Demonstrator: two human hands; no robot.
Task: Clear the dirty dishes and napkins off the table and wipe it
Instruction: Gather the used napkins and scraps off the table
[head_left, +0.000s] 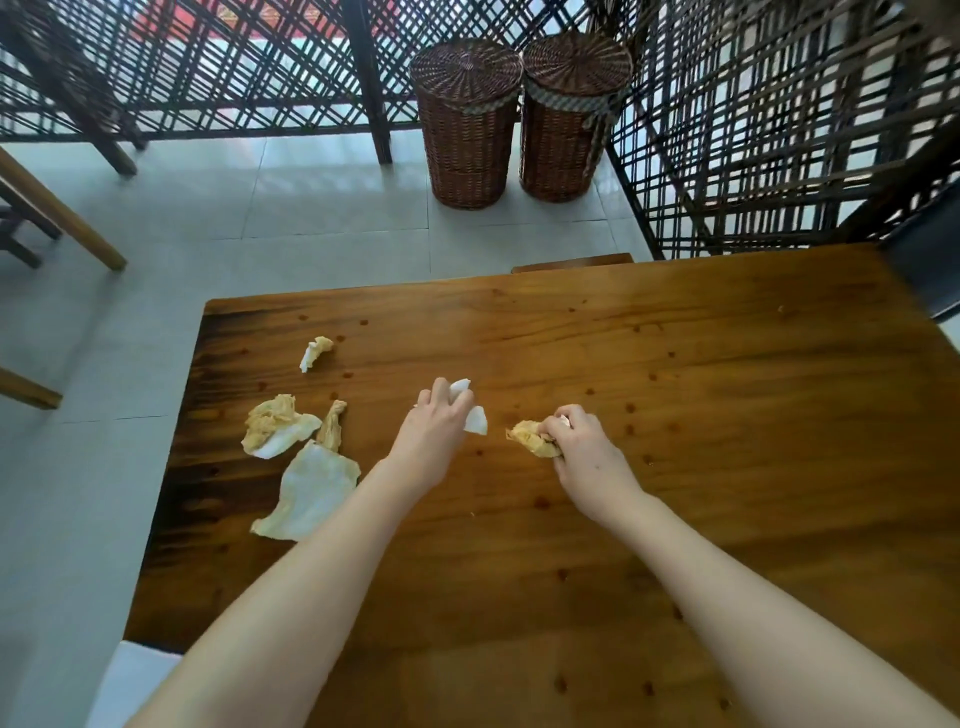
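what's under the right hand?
A crumpled, yellow-stained napkin, gripped by the right hand on the table. Its left end sticks out. The rest, and anything else beneath the palm, is covered.

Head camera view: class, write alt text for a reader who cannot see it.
Two bare hands gather used napkins on a wooden table: the left hand grips a white napkin, the right hand a crumpled yellow-stained napkin. Four more soiled napkins lie near the table's left edge, and two lidded wicker baskets stand on the tiled floor beyond.
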